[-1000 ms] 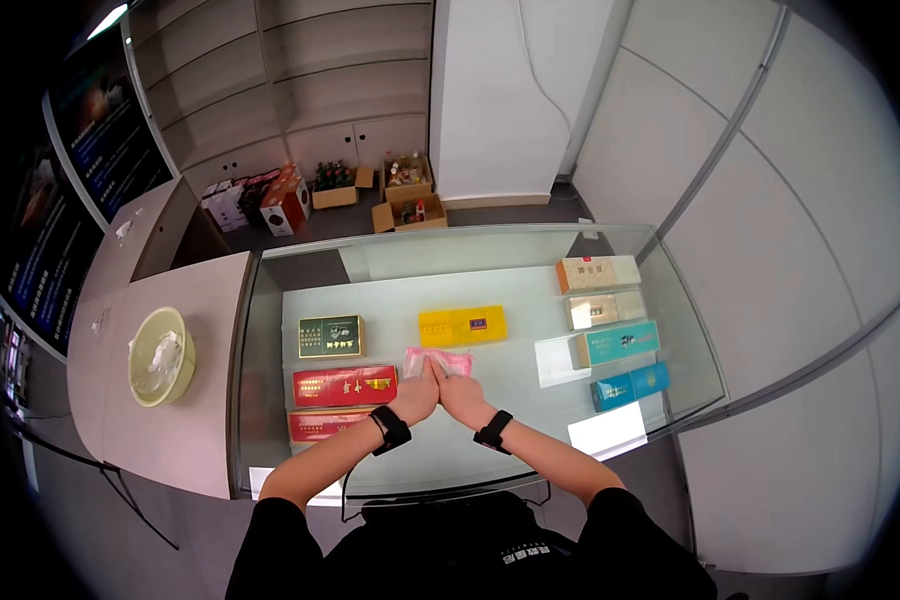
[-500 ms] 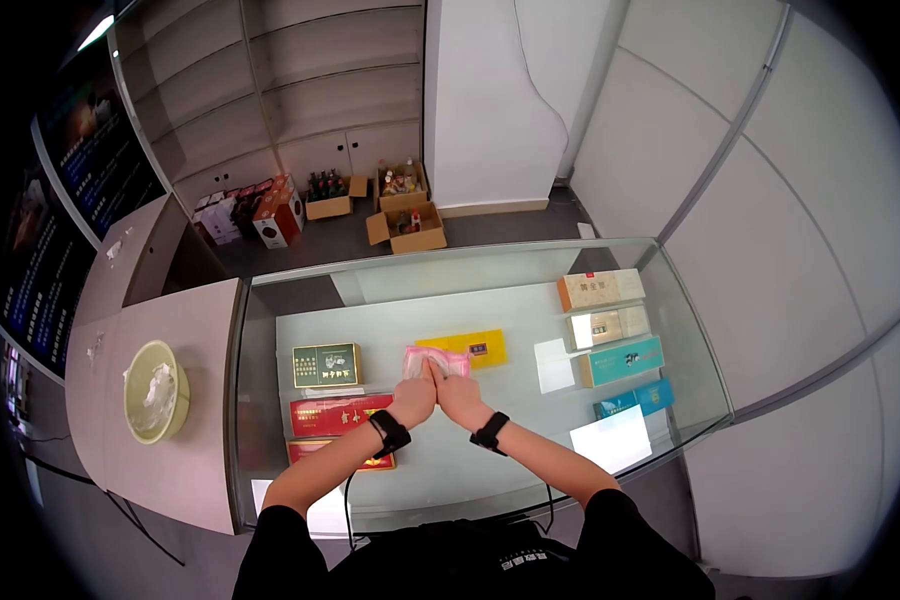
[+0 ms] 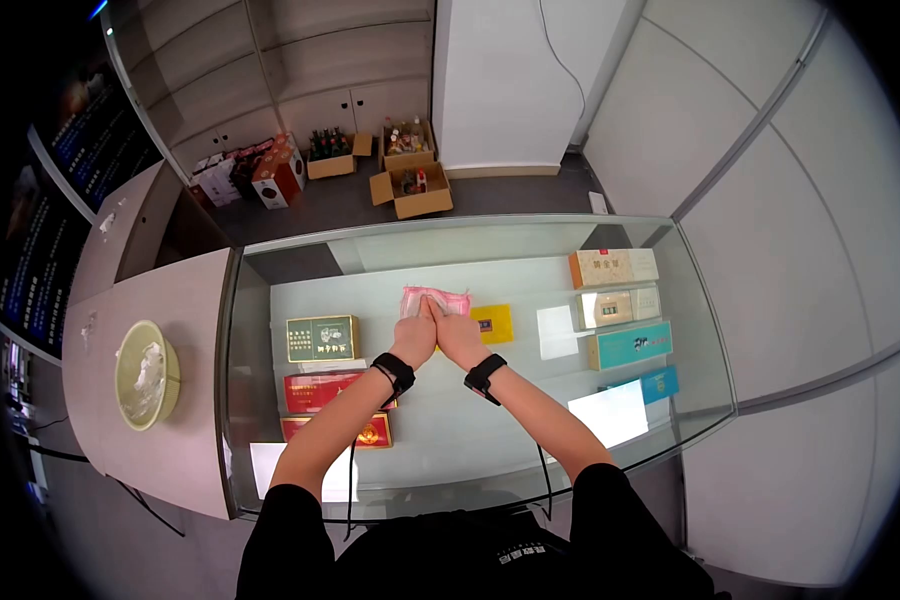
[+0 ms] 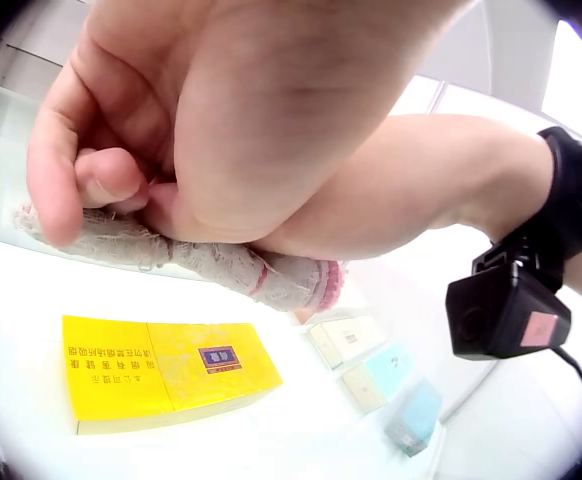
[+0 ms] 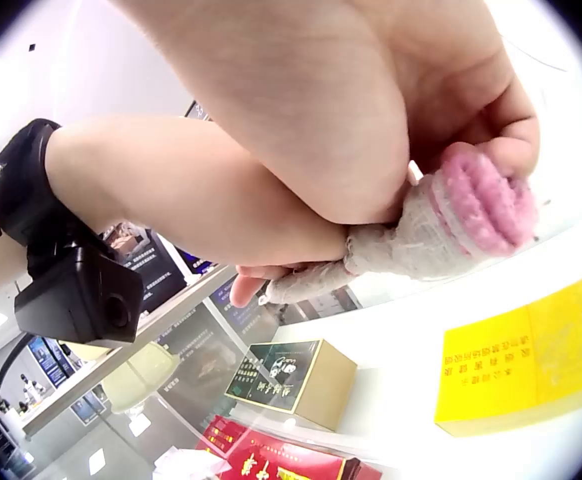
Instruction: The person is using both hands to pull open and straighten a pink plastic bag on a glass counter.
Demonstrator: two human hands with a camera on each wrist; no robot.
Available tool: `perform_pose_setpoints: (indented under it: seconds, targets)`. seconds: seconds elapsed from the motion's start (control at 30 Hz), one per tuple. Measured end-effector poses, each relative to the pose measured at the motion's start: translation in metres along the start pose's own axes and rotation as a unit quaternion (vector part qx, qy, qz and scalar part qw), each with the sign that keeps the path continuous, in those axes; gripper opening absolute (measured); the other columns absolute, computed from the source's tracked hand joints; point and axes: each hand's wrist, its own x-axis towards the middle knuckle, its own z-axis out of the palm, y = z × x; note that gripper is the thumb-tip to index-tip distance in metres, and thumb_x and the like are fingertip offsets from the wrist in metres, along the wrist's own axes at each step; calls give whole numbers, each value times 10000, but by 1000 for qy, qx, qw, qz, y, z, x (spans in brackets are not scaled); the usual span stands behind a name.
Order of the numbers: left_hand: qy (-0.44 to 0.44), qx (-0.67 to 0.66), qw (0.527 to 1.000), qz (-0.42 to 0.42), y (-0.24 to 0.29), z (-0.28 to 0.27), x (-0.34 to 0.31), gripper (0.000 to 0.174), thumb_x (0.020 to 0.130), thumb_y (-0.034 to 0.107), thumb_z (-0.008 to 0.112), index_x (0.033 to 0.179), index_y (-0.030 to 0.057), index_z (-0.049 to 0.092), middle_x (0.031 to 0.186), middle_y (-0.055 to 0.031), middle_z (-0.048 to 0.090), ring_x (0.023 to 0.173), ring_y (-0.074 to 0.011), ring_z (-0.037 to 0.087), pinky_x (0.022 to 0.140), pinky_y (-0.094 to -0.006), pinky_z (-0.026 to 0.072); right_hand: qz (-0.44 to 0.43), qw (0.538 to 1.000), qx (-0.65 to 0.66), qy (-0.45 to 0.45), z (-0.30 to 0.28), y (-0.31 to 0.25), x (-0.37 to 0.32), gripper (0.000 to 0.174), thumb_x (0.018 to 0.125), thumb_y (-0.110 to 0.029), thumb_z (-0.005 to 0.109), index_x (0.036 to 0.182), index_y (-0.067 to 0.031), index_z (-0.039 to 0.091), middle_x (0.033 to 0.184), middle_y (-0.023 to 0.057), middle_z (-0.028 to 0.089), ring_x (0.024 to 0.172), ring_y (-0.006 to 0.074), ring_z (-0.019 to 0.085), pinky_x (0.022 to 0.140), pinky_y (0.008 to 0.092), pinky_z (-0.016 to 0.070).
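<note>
A folded pink and white cloth [image 3: 436,299] lies under both hands over the glass case, just behind the yellow box [image 3: 492,323]. The left hand [image 3: 415,335] and right hand [image 3: 457,336] meet side by side, thumbs together on the cloth. In the left wrist view the left hand [image 4: 221,120] has its fingers curled at the edge of the rolled cloth [image 4: 201,262]. The right wrist view has the right hand [image 5: 371,110] gripping the cloth [image 5: 421,235], its pink end sticking out by the fingers.
Green [image 3: 323,339] and red boxes [image 3: 315,392] sit at the case's left; a beige box [image 3: 613,267], teal box [image 3: 632,346] and blue box [image 3: 658,384] at its right. A basin [image 3: 148,376] holding white material stands on the left counter. Cartons [image 3: 417,192] lie on the floor behind.
Both hands and the cloth have moved forward, away from the body, past the left part of the yellow box. The head view has shifted slightly.
</note>
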Motion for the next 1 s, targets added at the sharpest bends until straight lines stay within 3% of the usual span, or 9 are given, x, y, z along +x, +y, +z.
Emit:
perform_pose_setpoints:
  seconds: [0.13,0.37,0.63,0.87,1.0]
  targets:
    - [9,-2,1000,-19,3,4,-11,605,636,82,441,1137,-114,164,580,-116,542,494,-229,538,408,-326,415,14,999,-34,29,4,-8,-12,483,697,-116,413,1155,-70,268,594,107,524,494,237,524,376,332,394]
    - [3,54,998,44,16,3,-57,568,647,72,425,1133,-108,191,564,-100,520,473,-206,529,378,-299,413,-3,997,-80,15,0,-23,-59,533,675,-109,425,1167,-18,244,578,98,498,462,202,510,363,312,395]
    - [48,41,997,33,3,5,-10,578,632,94,437,1123,-116,216,525,-81,522,428,-196,520,361,-290,403,9,995,-80,61,5,-6,-15,500,684,-116,417,1155,-33,270,556,85,507,462,201,517,377,312,404]
    - [18,59,998,-11,-5,1,24,574,673,129,413,1167,-50,182,584,-83,552,502,-205,546,420,-307,420,87,993,-80,-25,0,-2,22,445,744,-155,368,1172,-109,255,641,50,555,538,173,548,421,297,412]
    - [-7,71,997,-33,-6,-1,31,564,695,131,405,1184,-16,164,637,-58,567,549,-190,555,463,-293,424,92,993,-70,-27,4,0,29,441,752,-161,356,1175,-116,239,669,49,559,565,173,552,445,297,417]
